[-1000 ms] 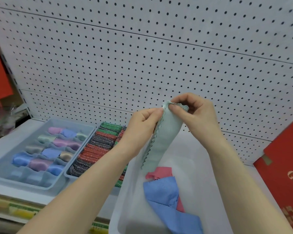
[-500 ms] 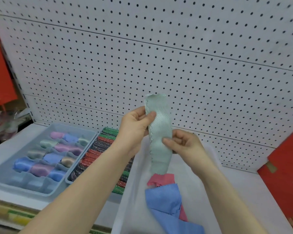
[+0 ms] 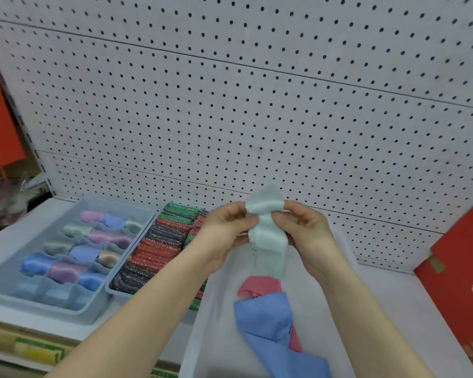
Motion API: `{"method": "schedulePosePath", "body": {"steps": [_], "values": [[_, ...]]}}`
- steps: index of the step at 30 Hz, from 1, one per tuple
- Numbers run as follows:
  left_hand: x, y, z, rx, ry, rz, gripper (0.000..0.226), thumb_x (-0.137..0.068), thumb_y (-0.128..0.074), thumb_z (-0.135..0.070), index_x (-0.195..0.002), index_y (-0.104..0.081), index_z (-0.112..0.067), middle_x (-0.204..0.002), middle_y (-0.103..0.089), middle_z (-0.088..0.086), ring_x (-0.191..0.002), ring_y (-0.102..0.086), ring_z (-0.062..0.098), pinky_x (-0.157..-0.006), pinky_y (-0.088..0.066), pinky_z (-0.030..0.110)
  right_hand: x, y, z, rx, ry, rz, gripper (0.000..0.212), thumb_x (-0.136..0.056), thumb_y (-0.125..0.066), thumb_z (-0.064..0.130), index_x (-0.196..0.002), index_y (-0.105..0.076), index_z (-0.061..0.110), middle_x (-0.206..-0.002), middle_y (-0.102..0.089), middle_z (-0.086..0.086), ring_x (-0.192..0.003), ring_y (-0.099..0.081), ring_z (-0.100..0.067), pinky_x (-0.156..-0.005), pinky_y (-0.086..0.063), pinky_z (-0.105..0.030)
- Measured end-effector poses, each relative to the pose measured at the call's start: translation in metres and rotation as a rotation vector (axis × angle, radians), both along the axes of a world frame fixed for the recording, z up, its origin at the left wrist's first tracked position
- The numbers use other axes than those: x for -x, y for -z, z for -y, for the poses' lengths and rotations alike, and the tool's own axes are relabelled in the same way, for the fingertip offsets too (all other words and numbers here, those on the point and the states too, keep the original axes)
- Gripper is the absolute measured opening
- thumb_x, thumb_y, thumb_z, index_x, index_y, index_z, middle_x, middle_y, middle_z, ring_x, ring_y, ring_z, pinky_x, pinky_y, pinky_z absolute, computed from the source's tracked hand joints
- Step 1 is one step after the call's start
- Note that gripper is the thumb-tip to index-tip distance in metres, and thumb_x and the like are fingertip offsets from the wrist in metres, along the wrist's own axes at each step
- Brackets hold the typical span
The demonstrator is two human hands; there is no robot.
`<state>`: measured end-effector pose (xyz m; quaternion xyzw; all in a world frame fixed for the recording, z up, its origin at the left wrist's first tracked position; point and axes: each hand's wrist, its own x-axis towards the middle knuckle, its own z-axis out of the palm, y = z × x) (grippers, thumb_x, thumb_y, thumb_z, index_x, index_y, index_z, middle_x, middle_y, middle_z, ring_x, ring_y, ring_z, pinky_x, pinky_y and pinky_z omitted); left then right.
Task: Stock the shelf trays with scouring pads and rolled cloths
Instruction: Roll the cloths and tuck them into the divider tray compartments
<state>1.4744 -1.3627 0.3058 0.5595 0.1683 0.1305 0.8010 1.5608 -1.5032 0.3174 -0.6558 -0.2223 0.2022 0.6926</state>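
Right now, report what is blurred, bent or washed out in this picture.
Head view: the wide-angle lens bows the pegboard seams into curves; head view, the rolled cloths in the divided tray look smeared, and the clutter at far left is unreadable; head view, the green cloth between the left hand and right hand is soft; light is flat, no hard shadows.

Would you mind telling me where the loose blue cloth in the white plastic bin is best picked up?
I'd pinch the blue cloth at its bunched upper fold, from straight above: the white bin has walls blocking sideways approaches, and that fold lies raised over the pink cloth.
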Motion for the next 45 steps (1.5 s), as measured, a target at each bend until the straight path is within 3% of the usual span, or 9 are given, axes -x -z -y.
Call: {"method": "schedulePosePath", "body": {"steps": [8,13,19,23,28,32,37,42,45], "values": [[0.005,-0.023,0.003,-0.182,-0.111,0.119,0.030,-0.088,-0.051,0.014,-0.073,-0.067,-0.006,-0.068,-0.065,-0.003,-0.052,-0.059,0.004,-0.043,-0.039,0.010,-0.006,-0.011,-0.002,0.028,-0.030,0.213,0.054,-0.090,-0.043,-0.016,-0.057,-0.067,0.019,-0.071,-0.065,-0.005,-0.067,-0.057,-0.022,-0.054,-0.042,-0.026],[0.005,-0.017,-0.001,-0.131,-0.060,0.126,0.022,-0.093,-0.054,0.004,-0.084,-0.069,-0.009,-0.086,-0.071,0.005,-0.078,-0.068,0.017,-0.070,-0.057,0.029,-0.005,-0.012,-0.002,0.028,-0.018,0.286,0.054,-0.090,-0.044,-0.016,-0.061,-0.071,0.021,-0.071,-0.066,-0.008,-0.068,-0.056,-0.024,-0.059,-0.043,-0.033],[0.006,-0.016,0.000,0.005,0.000,0.083,0.019,-0.100,-0.045,-0.015,-0.112,-0.060,-0.011,-0.090,-0.068,0.005,-0.072,-0.065,0.017,-0.066,-0.056,0.030,-0.004,-0.009,-0.003,0.038,0.014,0.316,0.054,-0.093,-0.041,-0.010,-0.075,-0.078,0.024,-0.090,-0.074,-0.003,-0.090,-0.063,-0.041,-0.082,-0.053,-0.051],[0.007,-0.004,0.001,-0.147,0.037,0.020,0.040,-0.091,-0.066,-0.013,-0.129,-0.053,-0.015,-0.113,-0.068,0.016,-0.094,-0.071,0.025,-0.080,-0.059,0.039,-0.001,-0.012,-0.002,0.023,0.029,0.239,0.042,-0.100,-0.040,-0.001,-0.093,-0.075,0.020,-0.095,-0.074,-0.003,-0.088,-0.069,-0.027,-0.081,-0.058,-0.039],[0.005,-0.004,0.001,-0.139,-0.228,0.058,0.044,-0.088,-0.069,-0.008,-0.127,-0.051,-0.018,-0.101,-0.068,0.007,-0.085,-0.070,0.019,-0.058,-0.054,0.025,0.007,-0.014,0.003,0.138,-0.053,0.105,0.030,-0.096,-0.061,0.023,-0.125,-0.054,0.027,-0.095,-0.073,-0.009,-0.080,-0.073,-0.021,-0.068,-0.057,-0.026],[0.002,0.002,-0.004,-0.245,-0.286,0.001,0.030,-0.095,-0.058,-0.010,-0.121,-0.055,-0.025,-0.102,-0.060,0.002,-0.084,-0.060,0.016,-0.062,-0.048,0.023,0.010,-0.008,0.003,0.150,-0.044,0.117,0.032,-0.089,-0.066,0.003,-0.115,-0.062,0.021,-0.079,-0.068,-0.016,-0.069,-0.068,-0.021,-0.062,-0.055,-0.027],[0.013,0.017,-0.009,-0.607,-0.058,0.048,0.067,-0.081,-0.049,0.017,-0.106,-0.067,-0.043,-0.127,-0.058,-0.011,-0.114,-0.055,0.001,-0.091,-0.043,0.012,0.004,-0.013,0.002,0.012,0.007,-0.155,0.017,-0.095,-0.054,-0.003,-0.101,-0.069,0.000,-0.083,-0.068,-0.013,-0.067,-0.068,-0.014,-0.062,-0.055,-0.020],[0.012,0.012,0.001,-0.452,-0.125,0.169,0.031,-0.082,-0.072,0.001,-0.097,-0.071,-0.026,-0.088,-0.074,-0.011,-0.084,-0.066,0.001,-0.078,-0.050,0.016,0.006,-0.018,0.003,-0.104,-0.177,-0.341,0.028,-0.094,-0.042,-0.012,-0.110,-0.065,-0.007,-0.102,-0.073,-0.018,-0.092,-0.072,-0.020,-0.073,-0.057,-0.019],[0.013,0.007,0.001,-0.340,-0.196,0.167,0.017,-0.089,-0.063,0.004,-0.092,-0.069,-0.012,-0.076,-0.070,-0.003,-0.067,-0.061,0.001,-0.064,-0.047,0.018,0.008,-0.015,0.004,0.080,-0.106,-0.050,0.020,-0.091,-0.063,0.002,-0.109,-0.069,0.008,-0.082,-0.064,-0.012,-0.069,-0.060,-0.016,-0.055,-0.050,-0.022]]}}
